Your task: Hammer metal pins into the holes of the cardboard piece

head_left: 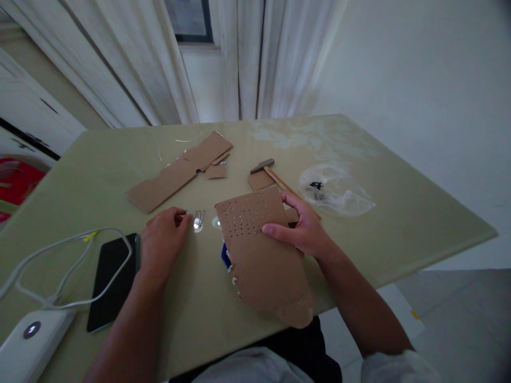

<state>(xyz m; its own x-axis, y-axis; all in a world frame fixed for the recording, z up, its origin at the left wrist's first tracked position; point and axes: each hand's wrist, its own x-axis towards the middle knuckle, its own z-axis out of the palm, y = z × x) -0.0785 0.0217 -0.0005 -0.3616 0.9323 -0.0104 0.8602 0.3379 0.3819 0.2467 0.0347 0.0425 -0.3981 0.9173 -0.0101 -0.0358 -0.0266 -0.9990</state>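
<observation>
My right hand [305, 226] grips a brown cardboard piece [265, 266] by its right edge, thumb on top and fingers beneath. Rows of small punched holes cover the upper part of the cardboard, which is held tilted above the table. My left hand [165, 234] rests at the table with thumb and forefinger pinched together. A tiny dark tip shows at those fingertips, too small to name. Just right of them lie several thin metal nails [198, 219]. A blue object [226, 256] peeks out from under the cardboard's left edge, mostly hidden.
Behind the cardboard lies a hammer [285, 186] with a wooden handle, partly over a small cardboard scrap [261, 180]. A clear plastic bag [339, 191] holds small dark pieces. Cardboard strips [175, 173] lie at back left. A phone [114, 276], white cable and power bank [35, 340] sit left.
</observation>
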